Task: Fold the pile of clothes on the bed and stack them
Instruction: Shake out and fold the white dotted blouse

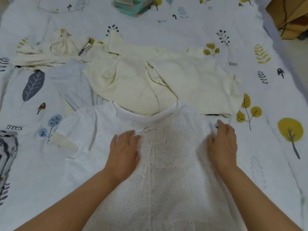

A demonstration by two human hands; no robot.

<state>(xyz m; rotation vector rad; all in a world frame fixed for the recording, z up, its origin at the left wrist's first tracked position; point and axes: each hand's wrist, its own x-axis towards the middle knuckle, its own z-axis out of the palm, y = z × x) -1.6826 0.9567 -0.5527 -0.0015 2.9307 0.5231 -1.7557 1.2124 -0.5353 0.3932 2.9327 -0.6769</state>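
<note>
A white garment with small dots lies spread flat on the bed in front of me, neckline away from me. My left hand rests flat on its chest, left of the centre seam. My right hand lies on the garment's right shoulder, fingers curled at the sleeve fabric. Beyond the neckline lies a cream garment, loosely spread. A crumpled cream piece sits at the far left.
The bed sheet is white with leaf and tree prints. A folded stack of teal and light fabric sits at the far edge. A brown cardboard box stands at the top right, off the bed.
</note>
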